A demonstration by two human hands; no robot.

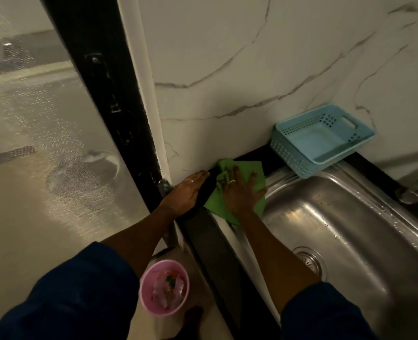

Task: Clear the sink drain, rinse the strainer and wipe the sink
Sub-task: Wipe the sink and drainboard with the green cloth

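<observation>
A green cloth point(254, 170) lies on the dark counter at the far left corner of the steel sink point(355, 229). My right hand point(240, 192) presses flat on the cloth, fingers spread, with a ring on one finger. My left hand point(186, 192) rests flat on the counter's left edge beside the cloth, fingers together and pointing at the wall. The round strainer point(309, 261) sits in the drain at the sink's near left, partly hidden by my right forearm. Water drops cling to the sink's right rim.
A light blue perforated basket point(293, 153) leans on the counter against the marble wall behind the sink. A pink bin point(164, 287) with scraps stands on the floor below the counter. A tap base point(409, 195) shows at right. A black-framed glass door point(97, 94) fills the left.
</observation>
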